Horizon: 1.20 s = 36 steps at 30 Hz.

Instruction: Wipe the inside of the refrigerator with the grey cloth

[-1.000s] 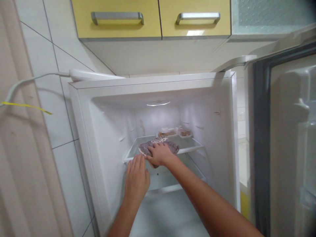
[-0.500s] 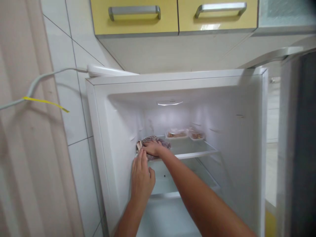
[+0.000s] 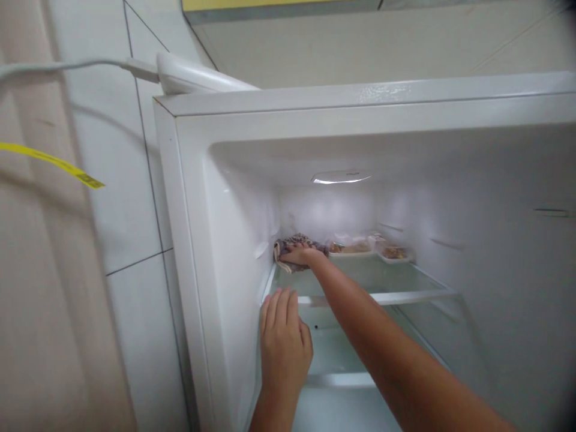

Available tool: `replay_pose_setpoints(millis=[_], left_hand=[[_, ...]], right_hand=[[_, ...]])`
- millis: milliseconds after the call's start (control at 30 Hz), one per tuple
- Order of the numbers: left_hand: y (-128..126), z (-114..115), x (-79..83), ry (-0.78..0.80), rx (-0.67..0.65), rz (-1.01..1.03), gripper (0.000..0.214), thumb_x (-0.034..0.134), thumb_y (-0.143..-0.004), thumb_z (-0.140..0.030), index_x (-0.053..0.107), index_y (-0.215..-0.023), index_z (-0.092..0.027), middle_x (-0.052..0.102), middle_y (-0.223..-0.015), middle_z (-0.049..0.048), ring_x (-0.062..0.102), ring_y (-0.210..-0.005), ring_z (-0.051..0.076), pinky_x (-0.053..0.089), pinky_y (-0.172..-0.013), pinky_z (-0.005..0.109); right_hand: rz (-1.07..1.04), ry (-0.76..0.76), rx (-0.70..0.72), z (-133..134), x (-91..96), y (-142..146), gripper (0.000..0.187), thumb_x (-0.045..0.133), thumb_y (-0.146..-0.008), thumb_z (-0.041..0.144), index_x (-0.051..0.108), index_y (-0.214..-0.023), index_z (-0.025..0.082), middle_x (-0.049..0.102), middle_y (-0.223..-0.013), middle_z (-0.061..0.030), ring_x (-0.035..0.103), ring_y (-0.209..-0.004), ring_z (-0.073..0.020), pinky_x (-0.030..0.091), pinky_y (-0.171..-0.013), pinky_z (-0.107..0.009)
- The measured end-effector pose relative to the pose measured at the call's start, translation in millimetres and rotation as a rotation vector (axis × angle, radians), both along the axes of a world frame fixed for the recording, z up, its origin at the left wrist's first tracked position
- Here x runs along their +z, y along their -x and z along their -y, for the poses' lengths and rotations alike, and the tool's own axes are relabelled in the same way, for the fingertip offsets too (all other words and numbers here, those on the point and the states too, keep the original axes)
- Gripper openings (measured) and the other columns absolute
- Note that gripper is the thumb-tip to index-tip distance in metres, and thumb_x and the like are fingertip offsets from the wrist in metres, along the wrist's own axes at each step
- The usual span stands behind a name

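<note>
tiled wall (image 3: 121,216), yellow cabinet (image 3: 225,4)

Matt cloth (image 3: 299,239), smooth glassy shelf (image 3: 371,273)

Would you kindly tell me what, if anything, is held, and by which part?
The right hand lies over the middle of the patterned cloth; whether its fingers grip it cannot be told. The left hand is at the upper shelf's front edge, hold unclear.
</note>
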State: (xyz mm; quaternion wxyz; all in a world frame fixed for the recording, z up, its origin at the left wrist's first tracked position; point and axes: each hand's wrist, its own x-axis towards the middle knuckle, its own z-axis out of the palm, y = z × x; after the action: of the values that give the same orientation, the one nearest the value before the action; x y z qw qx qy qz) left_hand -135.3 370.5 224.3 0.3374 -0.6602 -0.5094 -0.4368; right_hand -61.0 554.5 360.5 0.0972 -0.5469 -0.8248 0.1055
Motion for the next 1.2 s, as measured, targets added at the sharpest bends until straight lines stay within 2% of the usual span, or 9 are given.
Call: replay_pose_setpoints(millis=[133,267,433,533,667,733,933,1033,1200], left_hand=[[-0.3,6.0,0.1,0.044,-0.004,-0.026,0.075,0.052,-0.081,-0.01,0.035,-0.154,-0.015,0.054,-0.151,0.0187,0.046,-0.145,0.035,0.041,-0.12,0.06],[0.2,14.2,4.3,0.068,-0.055,0.012,0.091,0.055,-0.081,-0.013,0.013,-0.162,-0.017,0.034,-0.165,0.0206,0.036,-0.152,0.037,0.04,-0.12,0.064],[2.6,14.9,10.6,0.066,-0.077,0.077,0.09,0.051,-0.084,-0.013,0.007,-0.162,-0.019,0.037,-0.164,0.0196,0.038,-0.151,0.034,0.044,-0.118,0.059],[6.3,13.3,11.8,0.062,-0.049,-0.021,0.087,0.05,-0.084,-0.011,0.012,-0.162,-0.016,0.045,-0.159,0.0193,0.044,-0.147,0.034,0.044,-0.119,0.059],[11.0,14.7,13.2,0.097,0.016,-0.145,0.065,0.05,-0.083,-0.01,0.045,-0.147,-0.015,0.058,-0.146,0.0183,0.054,-0.137,0.035,0.044,-0.118,0.057],[11.6,16.1,14.6,0.113,0.04,-0.167,0.055,0.051,-0.083,-0.01,0.055,-0.138,-0.013,0.062,-0.14,0.0186,0.056,-0.134,0.035,0.044,-0.118,0.057],[12.6,16.6,18.2,0.1,0.026,-0.167,0.052,0.05,-0.083,-0.011,0.055,-0.135,-0.015,0.063,-0.136,0.0166,0.057,-0.131,0.033,0.046,-0.116,0.056],[15.6,15.9,18.1,0.111,0.0,-0.175,0.054,0.051,-0.083,-0.011,0.054,-0.136,-0.014,0.063,-0.136,0.0165,0.057,-0.131,0.033,0.046,-0.116,0.056],[20.4,14.3,17.3,0.119,-0.057,-0.177,0.058,0.053,-0.082,-0.013,0.05,-0.14,-0.012,0.061,-0.139,0.0176,0.055,-0.134,0.034,0.045,-0.117,0.058]], right_hand=[[0.019,-0.026,0.023,20.1,-1.0,1.5,0.08,0.041,-0.089,0.067,0.034,-0.159,0.029,0.027,-0.169,-0.0129,0.016,-0.157,-0.0428,0.006,-0.122,-0.074],[0.03,-0.071,0.117,64.5,-2.4,-5.2,0.075,0.042,-0.089,0.064,0.042,-0.155,0.028,0.034,-0.167,-0.0113,0.02,-0.155,-0.0439,0.009,-0.12,-0.077],[-0.038,-0.14,0.266,121.5,-9.1,-39.9,0.071,0.037,-0.091,0.066,0.047,-0.152,0.031,0.039,-0.165,-0.0063,0.028,-0.153,-0.0388,0.016,-0.122,-0.07],[-0.091,-0.178,0.248,143.1,-14.4,-71.5,0.067,0.041,-0.091,0.063,0.051,-0.149,0.03,0.045,-0.162,-0.0067,0.034,-0.15,-0.0374,0.019,-0.121,-0.068],[-0.144,-0.224,0.131,157.5,-24.6,-121.3,0.064,0.054,-0.086,0.057,0.055,-0.145,0.031,0.05,-0.158,-0.0065,0.04,-0.147,-0.0341,0.023,-0.121,-0.063],[-0.167,-0.276,0.05,160.5,-31.5,-149.1,0.062,0.059,-0.084,0.053,0.06,-0.141,0.029,0.054,-0.154,-0.0073,0.045,-0.143,-0.0324,0.027,-0.12,-0.059],[-0.261,-0.475,-0.171,162.4,-49.3,-220.6,0.036,0.061,-0.083,0.04,0.075,-0.112,0.023,0.075,-0.125,-0.0079,0.065,-0.113,-0.0241,0.043,-0.107,-0.038],[-0.257,-0.517,-0.245,165.0,-52.9,-230.7,0.036,0.055,-0.088,0.041,0.073,-0.112,0.022,0.075,-0.123,-0.0097,0.065,-0.113,-0.0246,0.043,-0.106,-0.038],[-0.139,-0.484,-0.29,175.9,-52.3,-214.2,0.049,0.044,-0.092,0.043,0.065,-0.131,0.022,0.066,-0.14,-0.0096,0.053,-0.131,-0.0329,0.034,-0.113,-0.055]])
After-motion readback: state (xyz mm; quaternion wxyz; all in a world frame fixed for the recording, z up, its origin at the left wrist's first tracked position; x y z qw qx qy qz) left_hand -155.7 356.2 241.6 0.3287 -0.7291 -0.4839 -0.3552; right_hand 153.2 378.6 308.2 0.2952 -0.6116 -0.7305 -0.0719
